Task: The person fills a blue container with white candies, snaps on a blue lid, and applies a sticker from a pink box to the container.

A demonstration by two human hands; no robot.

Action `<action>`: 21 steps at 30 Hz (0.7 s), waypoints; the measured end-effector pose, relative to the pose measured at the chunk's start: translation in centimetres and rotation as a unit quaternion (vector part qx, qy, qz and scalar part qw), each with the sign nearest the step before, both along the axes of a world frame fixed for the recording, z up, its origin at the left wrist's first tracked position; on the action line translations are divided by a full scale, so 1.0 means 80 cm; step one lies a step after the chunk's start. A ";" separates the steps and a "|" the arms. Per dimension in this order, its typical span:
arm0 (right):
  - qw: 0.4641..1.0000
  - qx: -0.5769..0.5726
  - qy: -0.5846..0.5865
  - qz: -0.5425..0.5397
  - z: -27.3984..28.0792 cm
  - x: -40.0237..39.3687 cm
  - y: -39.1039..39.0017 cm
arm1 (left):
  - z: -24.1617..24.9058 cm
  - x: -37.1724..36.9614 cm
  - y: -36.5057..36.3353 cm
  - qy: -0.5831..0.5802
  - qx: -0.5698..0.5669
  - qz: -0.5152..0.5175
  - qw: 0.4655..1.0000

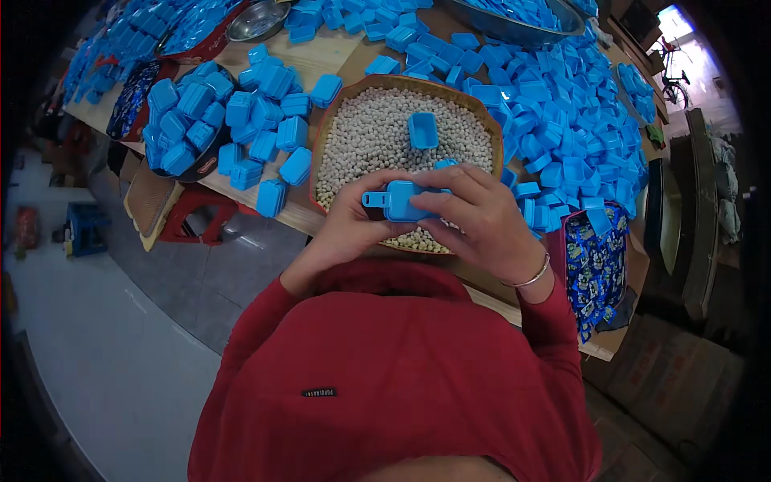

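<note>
Both my hands meet over the near side of a tray (321,153) full of small pale round pellets (369,120). Between them is a small blue plastic box (401,201) with a slotted tab (374,199) pointing left. My left hand (359,210) grips the box from the left, its thumb below. The fingers of my right hand (482,210) close over the box's right end. Another blue box (423,131), open at the top, rests on the pellets just beyond my hands. A further blue piece (445,164) shows partly behind my right fingers.
Closed blue boxes (265,116) lie in a pile at the left, some in a dark bowl (210,157). Loose open blue pieces (562,120) heap up at the right. A container of blue printed packets (596,265) stands near right. A metal basin (522,30) sits at the back.
</note>
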State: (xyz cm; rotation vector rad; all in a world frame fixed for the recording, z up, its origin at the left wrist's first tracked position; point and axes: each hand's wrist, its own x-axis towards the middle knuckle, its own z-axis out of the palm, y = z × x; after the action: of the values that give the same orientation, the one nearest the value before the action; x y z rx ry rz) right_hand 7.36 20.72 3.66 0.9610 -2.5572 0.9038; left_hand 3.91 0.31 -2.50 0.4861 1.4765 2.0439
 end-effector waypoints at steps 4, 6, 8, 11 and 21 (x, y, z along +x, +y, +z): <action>1.000 -0.010 0.011 0.007 0.002 -0.001 0.000 | 0.005 0.000 0.000 -0.008 -0.031 -0.006 0.999; 1.000 -0.010 0.017 0.012 0.000 -0.001 0.002 | 0.006 -0.002 -0.001 -0.026 -0.047 -0.010 0.999; 1.000 -0.015 0.014 0.011 0.000 0.000 0.003 | 0.007 -0.002 -0.001 -0.022 -0.039 -0.010 0.999; 0.999 -0.034 0.002 0.006 0.002 0.000 0.003 | 0.010 -0.002 0.000 0.004 -0.022 -0.006 1.000; 0.995 -0.095 -0.038 0.022 -0.007 0.000 -0.003 | 0.011 -0.010 -0.011 0.049 -0.030 -0.050 0.997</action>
State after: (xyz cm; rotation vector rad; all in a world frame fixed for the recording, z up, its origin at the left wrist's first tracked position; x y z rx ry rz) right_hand 7.37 20.46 3.08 0.9470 -2.4632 1.1927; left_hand 3.09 -0.53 -1.58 0.6316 1.5339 1.9170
